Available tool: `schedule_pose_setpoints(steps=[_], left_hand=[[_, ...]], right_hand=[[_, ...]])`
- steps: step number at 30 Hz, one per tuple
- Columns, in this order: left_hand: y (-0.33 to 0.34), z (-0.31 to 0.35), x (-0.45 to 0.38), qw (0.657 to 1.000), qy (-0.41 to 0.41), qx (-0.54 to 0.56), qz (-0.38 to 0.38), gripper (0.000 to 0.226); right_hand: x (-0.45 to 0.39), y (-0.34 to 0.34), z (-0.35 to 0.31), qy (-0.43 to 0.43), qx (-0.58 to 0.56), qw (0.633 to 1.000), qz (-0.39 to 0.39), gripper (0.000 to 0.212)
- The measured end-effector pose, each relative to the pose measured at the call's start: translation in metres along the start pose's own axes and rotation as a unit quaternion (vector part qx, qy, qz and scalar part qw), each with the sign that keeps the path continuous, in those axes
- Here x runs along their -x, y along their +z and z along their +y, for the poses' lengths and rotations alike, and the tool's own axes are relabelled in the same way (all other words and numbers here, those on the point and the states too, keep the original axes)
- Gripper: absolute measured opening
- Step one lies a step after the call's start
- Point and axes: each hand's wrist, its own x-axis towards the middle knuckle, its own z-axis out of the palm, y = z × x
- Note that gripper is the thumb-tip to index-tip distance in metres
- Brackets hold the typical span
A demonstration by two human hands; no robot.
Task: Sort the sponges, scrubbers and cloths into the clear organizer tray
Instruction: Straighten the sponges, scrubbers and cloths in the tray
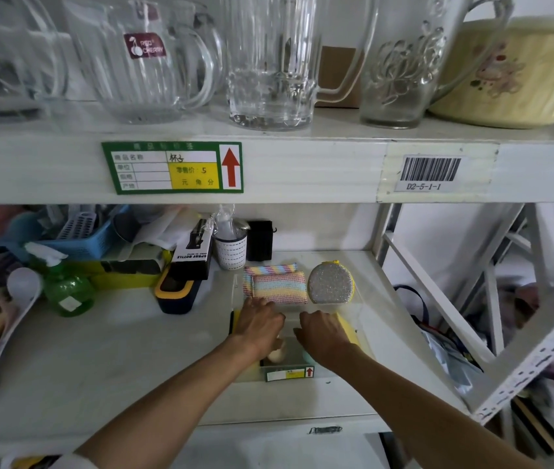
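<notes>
Both forearms reach into the shelf: left hand (258,321) and right hand (323,333) lie flat, fingers loosely spread, pinching nothing, over the tray's (350,304) near half. Cloths (277,286) and scrubber (330,283) sit just beyond, left hand nearer the cloths.

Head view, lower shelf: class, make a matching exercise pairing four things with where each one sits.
Things:
1. silver glitter scrubber
2. rainbow-striped cloths
3. green spray bottle
4. blue basket

Places:
A. far left, beside a white scoop
B. back right of the clear organizer tray
C. rear left of the shelf
D. back left of the tray

Pairs: 1-B, 2-D, 3-A, 4-C
</notes>
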Motion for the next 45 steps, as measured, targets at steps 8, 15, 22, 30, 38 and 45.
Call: schedule_pose_setpoints(steps=[8, 15, 22, 30, 38, 45], left_hand=[[-0.019, 0.019, -0.005, 0.98, 0.007, 0.16, 0.115, 0.029], [-0.025, 0.067, -0.032, 0.916, -0.028, 0.4, 0.017, 0.027], [-0.028, 0.083, -0.038, 0.909, -0.03, 0.415, -0.001, 0.02], [-0.028, 0.083, -0.033, 0.902, -0.037, 0.429, 0.037, 0.02], [-0.033, 0.075, -0.025, 0.895, -0.028, 0.444, 0.034, 0.02], [-0.031, 0.072, -0.025, 0.896, -0.047, 0.441, 0.022, 0.028]], right_hand=[[0.004, -0.019, 0.035, 0.069, -0.076, 0.985, 0.139, 0.028], [0.017, -0.005, 0.073, 0.165, -0.079, 0.983, 0.003, 0.048], [0.022, 0.005, 0.081, 0.179, -0.131, 0.974, -0.039, 0.042], [0.017, 0.005, 0.081, 0.184, -0.144, 0.972, -0.031, 0.046], [0.016, 0.0, 0.08, 0.21, -0.119, 0.97, 0.009, 0.042], [0.015, 0.001, 0.082, 0.229, -0.144, 0.963, -0.004, 0.042]])
